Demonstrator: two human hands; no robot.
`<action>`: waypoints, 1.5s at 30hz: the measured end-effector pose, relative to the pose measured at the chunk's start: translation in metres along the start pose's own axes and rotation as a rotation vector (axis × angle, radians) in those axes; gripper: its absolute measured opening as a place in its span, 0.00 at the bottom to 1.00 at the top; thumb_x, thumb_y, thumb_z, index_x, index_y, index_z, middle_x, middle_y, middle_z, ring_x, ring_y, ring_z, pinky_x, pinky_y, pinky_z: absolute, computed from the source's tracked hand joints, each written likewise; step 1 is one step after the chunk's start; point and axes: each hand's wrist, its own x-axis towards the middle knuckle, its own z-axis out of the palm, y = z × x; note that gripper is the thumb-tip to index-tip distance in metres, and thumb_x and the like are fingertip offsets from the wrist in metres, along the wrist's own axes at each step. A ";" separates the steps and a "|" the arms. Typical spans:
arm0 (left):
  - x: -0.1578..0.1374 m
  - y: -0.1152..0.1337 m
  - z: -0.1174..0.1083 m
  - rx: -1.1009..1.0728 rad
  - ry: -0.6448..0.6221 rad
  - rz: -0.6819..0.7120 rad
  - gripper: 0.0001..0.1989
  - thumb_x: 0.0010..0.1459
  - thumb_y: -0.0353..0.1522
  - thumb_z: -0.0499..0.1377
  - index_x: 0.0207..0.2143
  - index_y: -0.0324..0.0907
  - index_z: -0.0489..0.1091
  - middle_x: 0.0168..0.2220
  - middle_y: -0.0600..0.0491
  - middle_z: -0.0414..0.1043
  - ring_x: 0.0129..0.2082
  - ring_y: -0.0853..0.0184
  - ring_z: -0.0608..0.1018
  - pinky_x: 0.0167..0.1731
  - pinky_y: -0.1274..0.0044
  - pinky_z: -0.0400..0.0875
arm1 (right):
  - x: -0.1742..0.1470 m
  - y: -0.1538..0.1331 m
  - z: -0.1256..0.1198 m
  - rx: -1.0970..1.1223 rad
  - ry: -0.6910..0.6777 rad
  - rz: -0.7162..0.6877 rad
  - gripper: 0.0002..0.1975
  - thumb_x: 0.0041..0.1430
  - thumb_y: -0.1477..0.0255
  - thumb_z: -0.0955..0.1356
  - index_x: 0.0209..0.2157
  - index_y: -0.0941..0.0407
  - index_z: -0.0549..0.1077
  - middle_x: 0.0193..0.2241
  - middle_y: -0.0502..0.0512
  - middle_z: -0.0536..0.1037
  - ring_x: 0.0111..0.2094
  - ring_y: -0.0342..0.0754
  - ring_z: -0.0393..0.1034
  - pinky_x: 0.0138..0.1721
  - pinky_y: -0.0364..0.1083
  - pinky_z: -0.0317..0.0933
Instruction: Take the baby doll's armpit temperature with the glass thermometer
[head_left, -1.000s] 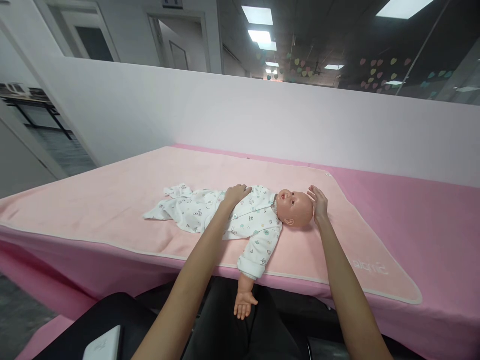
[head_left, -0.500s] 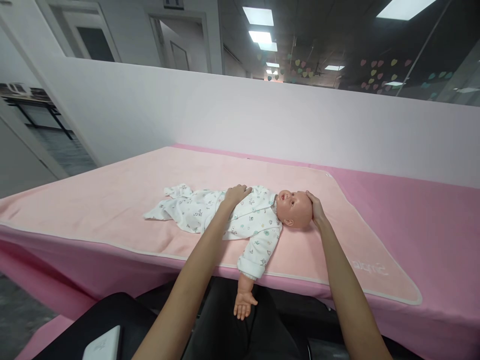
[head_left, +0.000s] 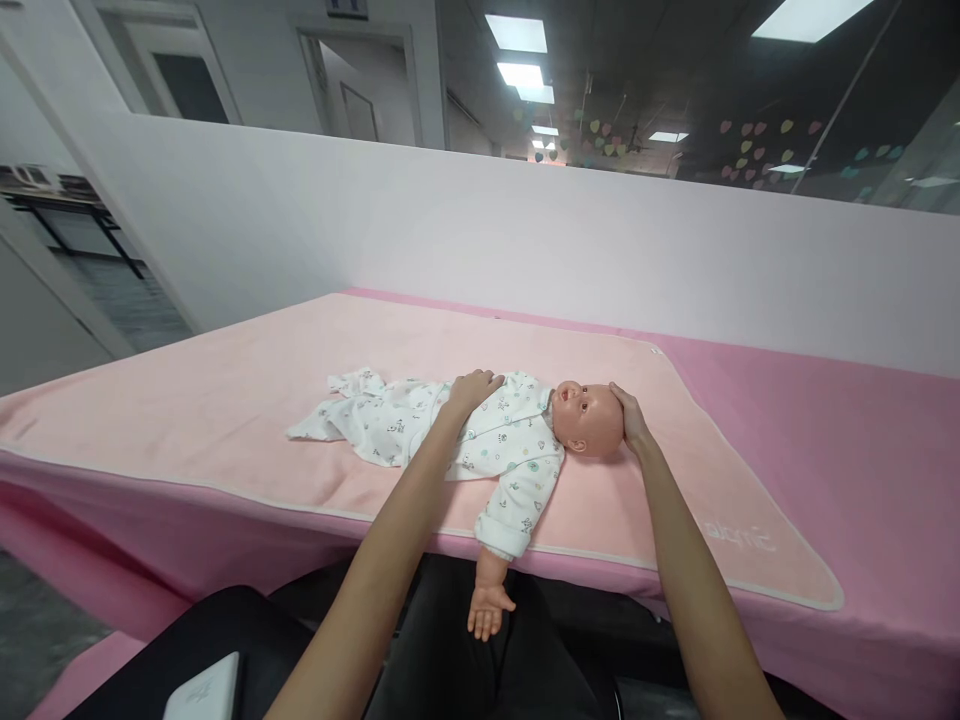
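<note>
A baby doll [head_left: 495, 430] in a white printed sleepsuit lies on its back on the pink mat, head to the right and legs to the left. My left hand [head_left: 474, 388] lies flat across the doll's belly, fingers stretched out. Against the crown of the doll's head [head_left: 592, 420] rests my right hand [head_left: 631, 415], open and slightly cupped; some of its fingers are hidden. The doll's near arm [head_left: 491, 590] hangs over the table's front edge, palm showing. Its far arm is out of sight.
The peach-pink mat [head_left: 247, 400] lies over a darker pink cloth [head_left: 825, 440]. Behind stands a white wall [head_left: 525, 240] with glass above. A white box-like object [head_left: 202, 690] sits on a black seat [head_left: 232, 630] at lower left. My legs are under the table's edge.
</note>
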 end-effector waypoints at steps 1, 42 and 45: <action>0.000 0.000 0.000 -0.005 0.000 -0.001 0.24 0.57 0.42 0.36 0.41 0.40 0.66 0.43 0.45 0.68 0.44 0.59 0.71 0.44 0.69 0.61 | -0.001 0.000 0.001 -0.022 -0.029 0.012 0.17 0.45 0.56 0.67 0.28 0.57 0.74 0.29 0.53 0.78 0.36 0.52 0.71 0.39 0.47 0.63; -0.005 -0.003 -0.002 -0.145 0.035 -0.071 0.23 0.55 0.43 0.42 0.47 0.44 0.65 0.48 0.48 0.68 0.46 0.59 0.70 0.42 0.72 0.63 | 0.000 -0.003 0.001 0.102 0.167 -0.019 0.19 0.49 0.57 0.63 0.35 0.56 0.73 0.38 0.55 0.77 0.43 0.51 0.69 0.47 0.49 0.60; -0.004 -0.004 -0.001 -0.155 0.035 -0.069 0.23 0.55 0.43 0.42 0.47 0.43 0.65 0.48 0.47 0.68 0.46 0.58 0.70 0.43 0.71 0.63 | -0.009 -0.007 0.011 0.093 -0.093 0.132 0.20 0.49 0.56 0.63 0.32 0.59 0.74 0.33 0.58 0.78 0.40 0.55 0.71 0.44 0.51 0.62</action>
